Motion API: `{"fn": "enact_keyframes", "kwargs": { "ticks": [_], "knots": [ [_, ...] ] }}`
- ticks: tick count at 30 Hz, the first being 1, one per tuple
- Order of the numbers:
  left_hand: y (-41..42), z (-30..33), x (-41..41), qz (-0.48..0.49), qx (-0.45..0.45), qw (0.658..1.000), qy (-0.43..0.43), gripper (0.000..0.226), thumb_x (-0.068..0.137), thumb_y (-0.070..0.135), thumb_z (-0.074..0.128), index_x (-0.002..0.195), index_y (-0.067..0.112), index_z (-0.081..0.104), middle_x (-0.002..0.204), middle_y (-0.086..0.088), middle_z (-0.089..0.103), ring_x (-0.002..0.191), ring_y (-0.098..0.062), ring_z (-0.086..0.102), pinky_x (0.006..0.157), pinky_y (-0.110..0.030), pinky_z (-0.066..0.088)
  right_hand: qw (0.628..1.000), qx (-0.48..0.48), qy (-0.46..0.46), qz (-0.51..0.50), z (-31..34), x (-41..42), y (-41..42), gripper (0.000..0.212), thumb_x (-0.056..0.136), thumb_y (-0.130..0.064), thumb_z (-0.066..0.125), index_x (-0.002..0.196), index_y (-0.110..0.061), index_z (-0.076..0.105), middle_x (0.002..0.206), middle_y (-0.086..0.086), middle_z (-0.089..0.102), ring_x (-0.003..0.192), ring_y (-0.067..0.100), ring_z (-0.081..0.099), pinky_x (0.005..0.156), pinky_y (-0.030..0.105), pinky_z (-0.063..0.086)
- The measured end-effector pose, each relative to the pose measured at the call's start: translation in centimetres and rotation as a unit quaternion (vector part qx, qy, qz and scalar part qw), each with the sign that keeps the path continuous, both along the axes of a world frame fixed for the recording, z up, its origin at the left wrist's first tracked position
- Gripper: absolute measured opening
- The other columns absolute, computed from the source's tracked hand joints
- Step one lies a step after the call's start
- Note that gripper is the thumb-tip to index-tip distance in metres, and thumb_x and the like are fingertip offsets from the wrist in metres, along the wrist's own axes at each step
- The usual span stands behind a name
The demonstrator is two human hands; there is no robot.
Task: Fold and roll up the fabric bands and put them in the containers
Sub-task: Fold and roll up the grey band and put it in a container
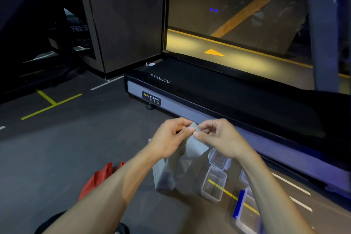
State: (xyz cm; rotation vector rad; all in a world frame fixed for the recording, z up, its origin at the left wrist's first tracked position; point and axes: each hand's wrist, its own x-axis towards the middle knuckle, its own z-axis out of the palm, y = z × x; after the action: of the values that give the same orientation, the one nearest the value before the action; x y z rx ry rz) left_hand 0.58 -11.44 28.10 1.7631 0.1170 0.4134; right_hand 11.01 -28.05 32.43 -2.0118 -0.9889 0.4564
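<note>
A person is holding a grey fabric band (191,148) up over a gym floor (76,157), beside a treadmill (228,89). The left hand (169,138) and right hand (218,137) are both pinching its top edge between thumb and curled fingers, the rest hanging loosely. An open clear container (213,186) is sitting on the floor below. The slack band could be twisting, spoiling the fold.

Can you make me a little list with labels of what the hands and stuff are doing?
left hand: pinches top edge of grey band
right hand: pinches same edge
grey band: hangs down, not yet rolled
clear container: open, on floor, looks empty
red fabric: on floor, left
treadmill: behind hands
</note>
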Motion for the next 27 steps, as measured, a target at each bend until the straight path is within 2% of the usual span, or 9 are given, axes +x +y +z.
{"fn": "enact_keyframes", "kwargs": {
  "ticks": [3,6,7,9,12,16,18,23,27],
  "knots": [
    [0.0,-0.1,0.2,-0.007,-0.033,0.999,-0.014,0.022,0.099,0.029,0.064,0.113,0.013,0.071,0.089,-0.006,0.075,0.080,-0.017,0.068,0.081,-0.036,0.054,0.996,0.007,-0.084,-0.016,0.5,-0.3,0.1,0.015,0.087,-0.037,0.078,0.098,-0.028,0.074,0.082,-0.002,0.070,0.065,0.007,0.058,0.067,0.032,0.052],
    [0.1,-0.2,0.3,-0.032,-0.074,0.996,-0.025,0.034,0.094,0.044,0.065,0.117,0.019,0.068,0.091,-0.033,0.063,0.086,-0.026,0.053,0.083,-0.044,0.042,0.992,0.024,-0.126,-0.003,1.6,-0.5,-0.1,0.007,0.088,-0.032,0.078,0.094,-0.030,0.075,0.078,-0.002,0.069,0.068,0.015,0.062,0.070,0.036,0.054],
    [0.1,-0.2,0.2,-0.048,-0.076,0.996,-0.019,0.034,0.095,0.045,0.064,0.116,0.019,0.068,0.092,-0.032,0.062,0.089,-0.027,0.052,0.085,-0.046,0.041,0.991,0.020,-0.132,0.001,1.8,-0.5,-0.2,0.006,0.089,-0.031,0.078,0.093,-0.030,0.075,0.078,-0.003,0.070,0.069,0.014,0.062,0.070,0.036,0.054],
    [-0.1,-0.1,-0.1,-0.068,-0.071,0.995,-0.004,0.027,0.098,0.039,0.061,0.110,0.015,0.068,0.092,-0.017,0.064,0.091,-0.025,0.055,0.087,-0.043,0.044,0.990,0.018,-0.141,0.005,2.1,-0.5,-0.4,0.004,0.089,-0.031,0.077,0.093,-0.029,0.075,0.078,-0.003,0.070,0.069,0.013,0.062,0.069,0.034,0.053],
    [-0.3,-0.3,-0.2,-0.070,-0.070,0.995,0.005,0.016,0.099,0.028,0.057,0.095,0.014,0.065,0.085,0.002,0.065,0.082,-0.016,0.058,0.078,-0.033,0.048,0.989,0.033,-0.145,0.001,2.3,-0.2,-0.7,0.002,0.090,-0.027,0.076,0.091,-0.029,0.075,0.078,-0.003,0.070,0.073,0.015,0.063,0.070,0.032,0.052],
    [-0.7,-0.3,-0.2,-0.055,-0.051,0.997,0.016,0.027,0.106,0.015,0.053,0.082,0.020,0.064,0.071,0.016,0.060,0.070,-0.003,0.053,0.069,-0.019,0.043,0.990,0.036,-0.133,0.002,2.4,0.2,-1.2,0.008,0.092,-0.025,0.074,0.090,-0.032,0.075,0.082,-0.003,0.071,0.078,0.018,0.064,0.071,0.030,0.051],
    [-1.1,-0.2,-0.2,-0.059,-0.067,0.996,0.022,0.029,0.107,0.012,0.050,0.084,0.019,0.066,0.069,0.017,0.064,0.066,0.002,0.056,0.065,-0.014,0.044,0.992,0.031,-0.124,-0.003,2.3,0.3,-1.3,0.007,0.093,-0.026,0.073,0.090,-0.032,0.075,0.082,-0.002,0.071,0.080,0.019,0.064,0.072,0.031,0.050],
    [-1.6,-0.3,-0.3,-0.047,-0.096,0.994,0.024,0.021,0.106,0.016,0.053,0.096,0.016,0.072,0.081,0.011,0.070,0.074,-0.005,0.061,0.070,-0.022,0.048,0.994,0.029,-0.101,-0.026,2.1,0.7,-1.8,0.006,0.093,-0.027,0.074,0.088,-0.030,0.076,0.082,-0.002,0.071,0.077,0.018,0.064,0.074,0.035,0.052],
    [-2.1,-0.6,-0.3,-0.051,-0.085,0.995,0.032,0.028,0.106,0.017,0.053,0.086,0.025,0.071,0.072,0.015,0.064,0.067,-0.003,0.054,0.064,-0.023,0.043,0.997,0.029,-0.060,-0.032,1.8,0.8,-2.1,0.008,0.092,-0.026,0.075,0.099,-0.028,0.075,0.083,0.002,0.071,0.069,0.006,0.056,0.072,0.029,0.050]
  ]
}}
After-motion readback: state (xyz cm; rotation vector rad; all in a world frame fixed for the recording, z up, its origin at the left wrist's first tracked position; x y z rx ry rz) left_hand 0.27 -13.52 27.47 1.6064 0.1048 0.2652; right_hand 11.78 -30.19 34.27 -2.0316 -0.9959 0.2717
